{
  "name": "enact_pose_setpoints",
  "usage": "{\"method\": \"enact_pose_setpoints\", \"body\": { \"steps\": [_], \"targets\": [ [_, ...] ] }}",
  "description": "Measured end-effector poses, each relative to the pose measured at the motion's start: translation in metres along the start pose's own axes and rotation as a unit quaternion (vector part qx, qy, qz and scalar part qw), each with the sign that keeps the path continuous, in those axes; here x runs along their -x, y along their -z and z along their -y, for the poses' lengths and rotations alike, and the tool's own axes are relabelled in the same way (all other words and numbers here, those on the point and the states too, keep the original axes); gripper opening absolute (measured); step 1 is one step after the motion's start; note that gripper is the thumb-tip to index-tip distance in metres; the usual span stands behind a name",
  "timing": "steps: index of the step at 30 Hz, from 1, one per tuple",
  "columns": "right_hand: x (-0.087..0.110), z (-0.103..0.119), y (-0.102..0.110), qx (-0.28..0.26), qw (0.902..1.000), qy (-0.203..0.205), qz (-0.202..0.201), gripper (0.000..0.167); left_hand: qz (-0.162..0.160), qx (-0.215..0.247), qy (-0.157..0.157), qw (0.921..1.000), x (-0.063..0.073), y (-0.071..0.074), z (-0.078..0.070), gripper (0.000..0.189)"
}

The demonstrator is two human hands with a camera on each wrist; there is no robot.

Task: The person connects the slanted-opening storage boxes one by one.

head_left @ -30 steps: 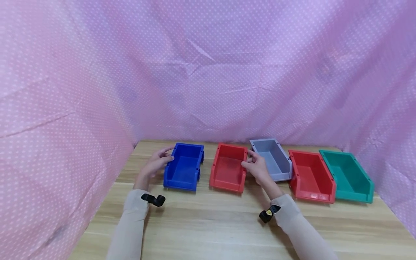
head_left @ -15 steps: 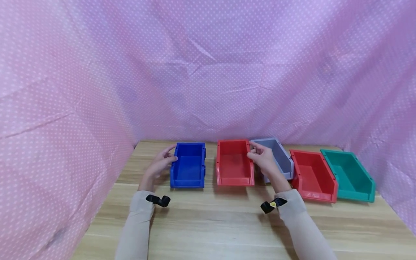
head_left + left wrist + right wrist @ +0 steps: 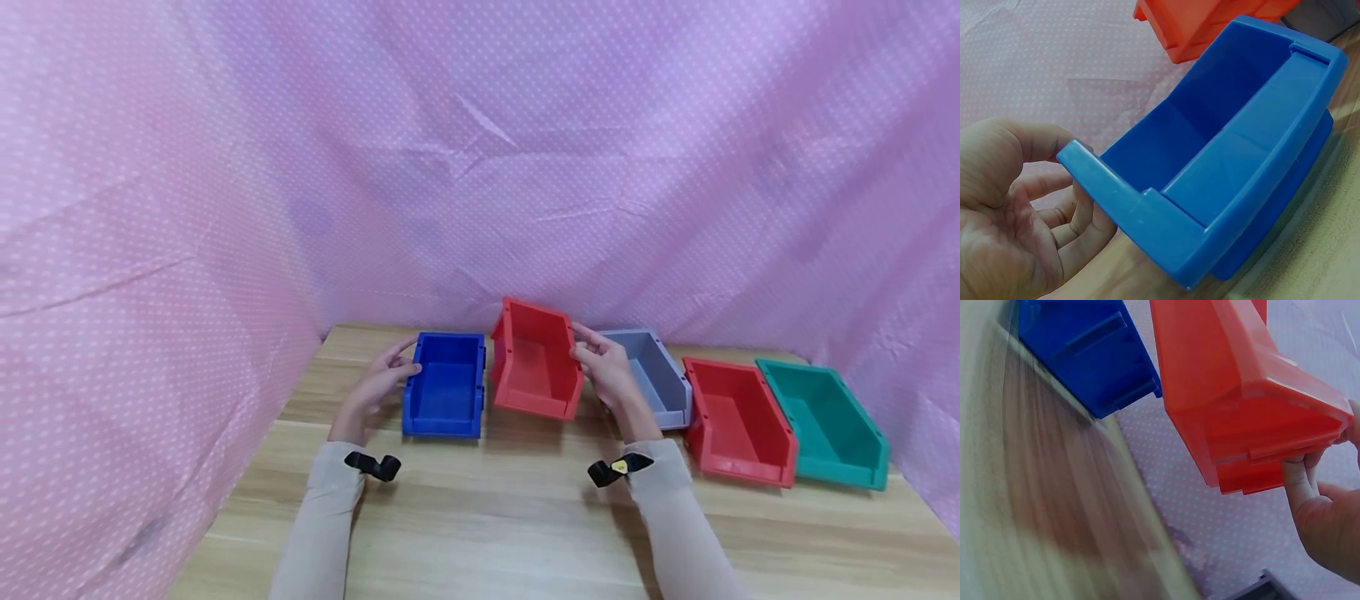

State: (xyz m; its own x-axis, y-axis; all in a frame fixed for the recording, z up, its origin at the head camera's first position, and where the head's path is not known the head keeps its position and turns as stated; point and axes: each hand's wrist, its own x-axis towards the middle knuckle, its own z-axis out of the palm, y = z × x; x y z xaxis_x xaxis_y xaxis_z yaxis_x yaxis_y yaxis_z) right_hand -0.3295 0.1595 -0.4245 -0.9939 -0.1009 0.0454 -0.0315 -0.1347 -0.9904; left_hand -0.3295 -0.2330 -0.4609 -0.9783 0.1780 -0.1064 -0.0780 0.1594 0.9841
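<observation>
On the left in the head view, my left hand (image 3: 378,385) grips the near-left side of a blue storage bin (image 3: 444,392), thumb over the rim and other fingers outside the wall. The left wrist view shows this bin (image 3: 1235,137) close to the wooden table. To its right, my right hand (image 3: 611,375) pinches the right rim of a red storage bin (image 3: 536,367). This red bin is raised off the table and tilted, its left side higher. From the right wrist view, the underside of the red bin (image 3: 1210,381) shows, with fingers beneath its rim.
Right of the hands stand a grey bin (image 3: 660,383), a second red bin (image 3: 738,425) and a green bin (image 3: 821,425) side by side. The grey one is partly behind the right hand. A pink dotted curtain (image 3: 420,208) hangs behind the wooden table (image 3: 480,517).
The red bin in my right hand has risen and tilted, and in the last half second swung leftward toward the blue bin. The blue bin has shifted right and straightened in my left hand.
</observation>
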Motion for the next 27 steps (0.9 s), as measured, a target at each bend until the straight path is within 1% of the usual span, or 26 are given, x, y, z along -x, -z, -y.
{"method": "enact_pose_setpoints", "body": {
  "steps": [4, 6, 10, 19, 21, 24, 27],
  "targets": [
    [-0.002, -0.009, 0.002, -0.011, 0.9999, -0.006, -0.008, 0.056, 0.001, 0.009, 0.005, 0.9999, -0.001, -0.002, 0.001, 0.067],
    [-0.002, -0.012, 0.002, -0.012, 0.9998, -0.011, -0.009, 0.057, -0.003, 0.011, 0.007, 0.9999, -0.001, -0.001, 0.002, 0.067],
    [-0.002, -0.018, 0.002, -0.008, 0.9997, -0.024, -0.004, 0.058, 0.001, 0.013, 0.01, 0.9999, -0.001, 0.001, 0.003, 0.067],
    [-0.002, -0.026, -0.004, -0.017, 0.9996, -0.021, -0.001, 0.059, 0.019, 0.028, 0.007, 0.9994, 0.001, 0.005, 0.006, 0.068],
    [-0.002, -0.027, -0.006, -0.016, 0.9996, -0.022, -0.001, 0.059, 0.027, 0.025, 0.005, 0.9993, 0.001, 0.007, 0.007, 0.068],
    [-0.003, -0.027, -0.007, -0.007, 0.9998, -0.02, -0.005, 0.058, 0.039, 0.013, -0.008, 0.9991, 0.0, 0.01, 0.008, 0.07],
    [-0.002, -0.027, -0.008, 0.002, 0.9998, -0.018, -0.007, 0.058, 0.053, -0.015, -0.026, 0.9982, 0.001, 0.013, 0.008, 0.072]
  ]
}}
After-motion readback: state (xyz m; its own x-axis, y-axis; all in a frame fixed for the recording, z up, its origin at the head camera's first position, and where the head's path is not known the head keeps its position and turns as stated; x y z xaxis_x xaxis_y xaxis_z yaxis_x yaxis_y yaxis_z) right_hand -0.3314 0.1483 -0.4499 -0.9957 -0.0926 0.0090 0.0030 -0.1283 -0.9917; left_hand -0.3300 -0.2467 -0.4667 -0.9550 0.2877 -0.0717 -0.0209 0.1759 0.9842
